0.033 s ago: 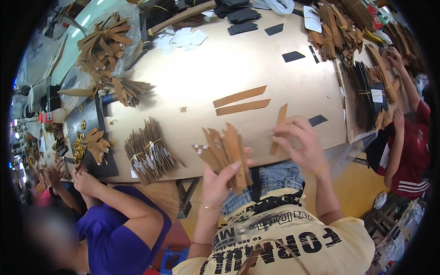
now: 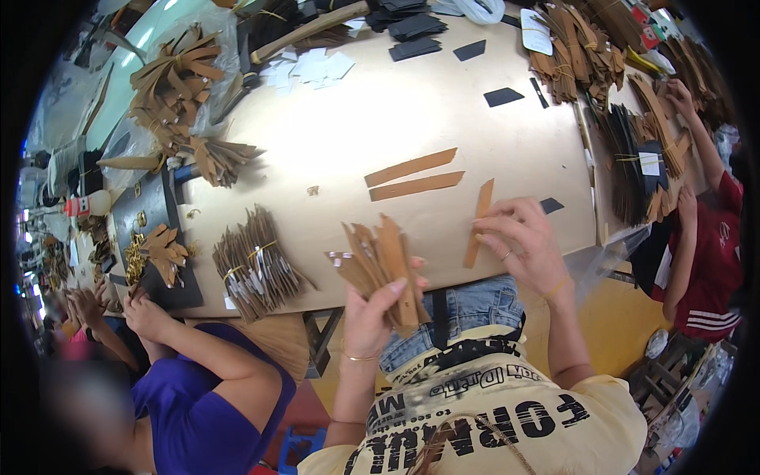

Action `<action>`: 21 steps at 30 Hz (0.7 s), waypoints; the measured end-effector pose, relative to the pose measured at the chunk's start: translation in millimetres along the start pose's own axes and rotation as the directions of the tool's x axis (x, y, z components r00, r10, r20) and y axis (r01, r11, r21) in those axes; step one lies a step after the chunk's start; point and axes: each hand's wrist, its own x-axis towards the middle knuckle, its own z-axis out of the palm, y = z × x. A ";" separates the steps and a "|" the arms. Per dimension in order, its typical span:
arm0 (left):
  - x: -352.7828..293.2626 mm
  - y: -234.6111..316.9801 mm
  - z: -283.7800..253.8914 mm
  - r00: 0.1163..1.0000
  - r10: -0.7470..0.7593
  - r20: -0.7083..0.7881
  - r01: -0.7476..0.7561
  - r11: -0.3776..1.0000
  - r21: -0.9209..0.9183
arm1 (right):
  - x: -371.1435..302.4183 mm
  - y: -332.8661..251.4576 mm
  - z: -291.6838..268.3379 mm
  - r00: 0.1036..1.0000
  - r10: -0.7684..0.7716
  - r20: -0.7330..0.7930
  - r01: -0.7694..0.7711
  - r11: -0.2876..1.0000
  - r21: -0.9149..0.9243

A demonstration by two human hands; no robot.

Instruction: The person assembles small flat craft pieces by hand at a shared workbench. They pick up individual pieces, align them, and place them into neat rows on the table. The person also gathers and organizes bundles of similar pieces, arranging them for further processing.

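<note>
Left of centre: bound brown bundle on table. Lower centre: fanned strips gripped in left hand. Centre: two loose strips on table. Right of centre: single strip, touched by curled right hand; cannot tell whether pinched.

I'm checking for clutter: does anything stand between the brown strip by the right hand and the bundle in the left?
Only the fingertips of the left hand, at the right side of the brown strip bundle; nothing else visible stands before the single strip by the right hand.
</note>
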 end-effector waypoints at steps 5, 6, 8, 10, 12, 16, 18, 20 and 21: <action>3.8 7.6 -16.9 0.995 0.082 -0.064 -0.080 0.996 0.024 | -7.9 25.0 3.0 0.993 -0.115 0.020 0.116 0.956 -0.269; 5.1 9.1 -18.8 0.993 0.103 -0.065 -0.101 0.994 0.027 | -5.7 26.7 5.5 0.988 -0.154 0.004 0.150 0.957 -0.248; 6.5 12.2 -20.9 0.987 0.147 -0.070 -0.144 0.989 0.039 | 4.7 29.3 11.1 0.980 -0.194 0.040 0.198 0.953 -0.228; 7.1 15.0 -20.3 0.984 0.158 -0.081 -0.157 0.987 0.023 | 22.4 32.4 18.2 0.969 -0.243 0.046 0.247 0.956 -0.155; 6.6 16.8 -18.6 0.982 0.167 -0.091 -0.168 0.986 0.004 | 40.6 34.6 27.5 0.957 -0.287 0.047 0.289 0.956 -0.043; 3.5 17.0 -16.0 0.981 0.175 -0.085 -0.175 0.985 0.013 | 54.9 20.6 59.8 0.923 -0.372 -0.102 0.365 0.927 -0.086; 1.3 14.8 -15.5 0.982 0.148 -0.120 -0.150 0.989 -0.009 | 55.9 13.2 72.0 0.923 -0.350 -0.157 0.336 0.935 -0.114; 1.3 13.3 -15.8 0.983 0.138 -0.117 -0.139 0.990 0.000 | 56.7 9.7 76.7 0.934 -0.307 -0.183 0.289 0.950 -0.116; 1.9 13.1 -16.1 0.985 0.134 -0.113 -0.134 0.991 0.008 | 57.1 8.6 77.5 0.941 -0.274 -0.199 0.255 0.960 -0.114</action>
